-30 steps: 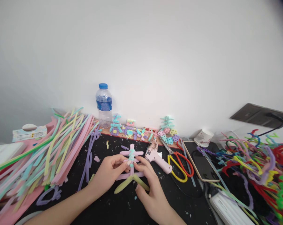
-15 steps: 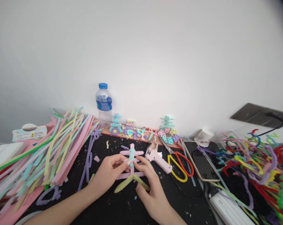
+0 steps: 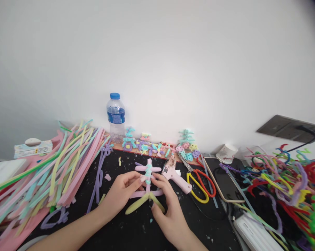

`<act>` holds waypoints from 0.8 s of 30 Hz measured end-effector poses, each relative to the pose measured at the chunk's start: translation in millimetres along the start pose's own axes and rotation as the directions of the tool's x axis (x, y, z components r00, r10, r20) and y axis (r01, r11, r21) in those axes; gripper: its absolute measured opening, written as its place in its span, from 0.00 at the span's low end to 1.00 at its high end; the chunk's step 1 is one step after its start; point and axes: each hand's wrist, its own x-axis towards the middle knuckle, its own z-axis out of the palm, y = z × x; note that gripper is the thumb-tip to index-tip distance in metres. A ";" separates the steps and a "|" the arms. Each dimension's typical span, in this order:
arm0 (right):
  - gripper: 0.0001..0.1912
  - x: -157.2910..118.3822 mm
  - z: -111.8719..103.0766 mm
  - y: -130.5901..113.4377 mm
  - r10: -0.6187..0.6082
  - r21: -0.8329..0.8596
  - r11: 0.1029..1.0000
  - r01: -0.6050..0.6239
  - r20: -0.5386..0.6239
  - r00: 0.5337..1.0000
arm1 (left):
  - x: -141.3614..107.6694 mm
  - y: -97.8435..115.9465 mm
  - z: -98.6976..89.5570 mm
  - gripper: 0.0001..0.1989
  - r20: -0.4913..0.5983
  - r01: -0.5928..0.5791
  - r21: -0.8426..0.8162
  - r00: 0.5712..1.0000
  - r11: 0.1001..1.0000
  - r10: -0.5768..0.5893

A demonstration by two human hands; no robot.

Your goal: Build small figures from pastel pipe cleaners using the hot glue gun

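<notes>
Both hands met over a small pipe-cleaner figure (image 3: 147, 181) near the middle of the black table (image 3: 136, 230). The left hand (image 3: 120, 193) came in from the near left and pinched the figure's stem between thumb and fingertips; the right hand (image 3: 166, 209) reached from the near right, its fingers closed on the same stem just beside the left thumb. The figure had pink crossbars, a mint-green coil wound round its upper part and two yellow-green legs splayed toward the near edge, resting on the table. Just right of it lay a pink glue gun (image 3: 174, 174), then scissors (image 3: 199, 183) with yellow and red handles, and a phone (image 3: 223, 181) face up. A stack of pastel pipe cleaners (image 3: 50, 174) covered the left side; a tangle of bright ones (image 3: 290, 184) filled the right. Against the far wall stood a water bottle (image 3: 116, 116) and a row of finished pastel pieces (image 3: 157, 146), with a paper cup (image 3: 226, 153) farther right.
</notes>
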 end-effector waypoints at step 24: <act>0.35 6.6 2.1 1.8 0.032 -0.042 0.998 -0.036 -0.081 0.996 | -3.9 -2.1 1.0 0.18 0.022 0.127 -0.249 0.992 0.960 -0.125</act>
